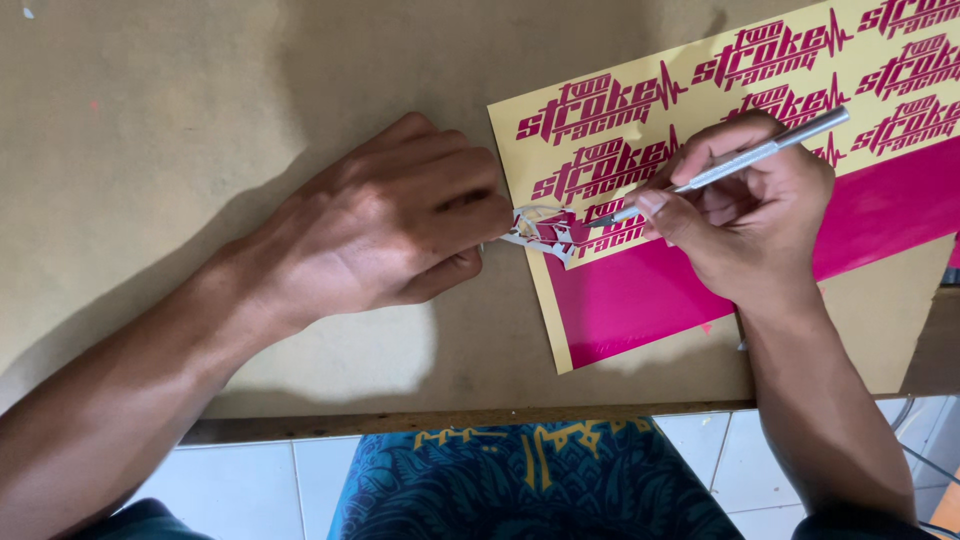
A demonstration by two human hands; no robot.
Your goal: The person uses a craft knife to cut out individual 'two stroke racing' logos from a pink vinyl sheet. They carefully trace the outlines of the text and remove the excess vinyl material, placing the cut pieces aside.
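Watching the head cam feed rn. The left hand [385, 225] is pinching shut on a curled strip of waste vinyl [540, 232], pulling it off toward the left, just past the sheet's left edge. The right hand [745, 205] is closed around a thin metal craft knife [735, 165], pen-style, w/ the tip sitting on the sticker sheet [640, 290] right where the strip is lifting.

Progress-wise, I'm judging it's maybe halfway: the upper part of the sheet is already showing pink lettering on bare yellow backing, so that bit looks weeded. The lower band is still solid pink, so prob untouched. Can't tell how clean the small gaps in the letters are, too tiny.

The sheet is lying flat on the brown worktop [200, 120], angled, near the front edge. Tiled floor [250, 480] is showing below.
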